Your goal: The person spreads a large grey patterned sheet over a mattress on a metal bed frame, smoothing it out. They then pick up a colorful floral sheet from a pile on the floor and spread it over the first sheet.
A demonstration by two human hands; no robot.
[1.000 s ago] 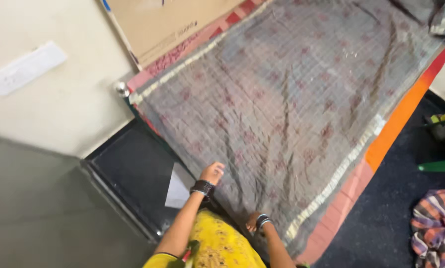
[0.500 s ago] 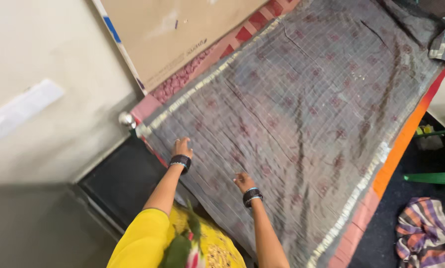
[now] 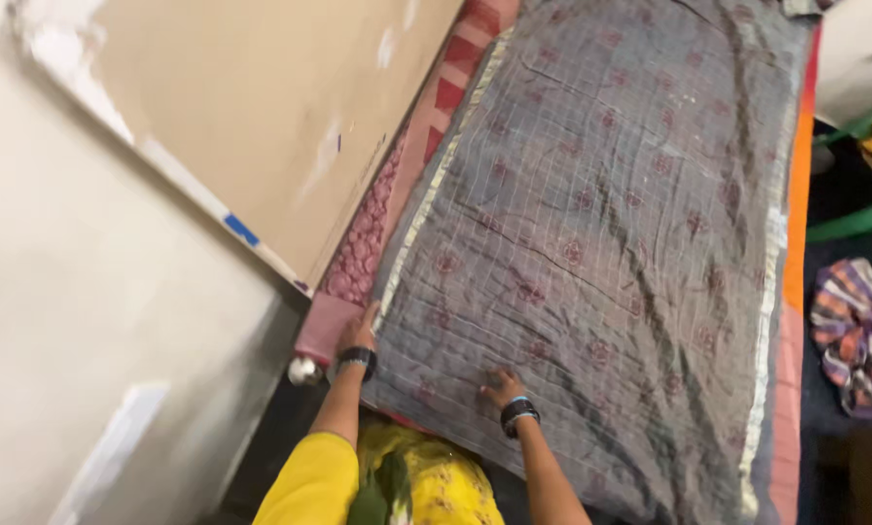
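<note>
A grey quilted cloth point(image 3: 611, 224) with dark red flower marks and a pale gold border lies spread over a bed. My left hand point(image 3: 360, 331) rests on its near left corner, fingers on the border edge; whether it grips the cloth I cannot tell. My right hand point(image 3: 502, 386) lies flat on the cloth near its front edge, fingers spread. Both wrists wear dark bands. Under the cloth a pink and red patterned sheet point(image 3: 368, 233) shows along the left side, and an orange strip point(image 3: 798, 204) along the right.
A large brown board point(image 3: 261, 107) leans against the pale wall point(image 3: 86, 292) beside the bed. A striped bundle of fabric point(image 3: 859, 331) lies on the dark floor at right, near a green plastic chair point(image 3: 859, 219). A small white knob point(image 3: 304, 369) sits at the bed's corner.
The view has swung so the bed runs upward. Both hands moved further onto the cloth, the left to its corner edge, the right flat near the front.
</note>
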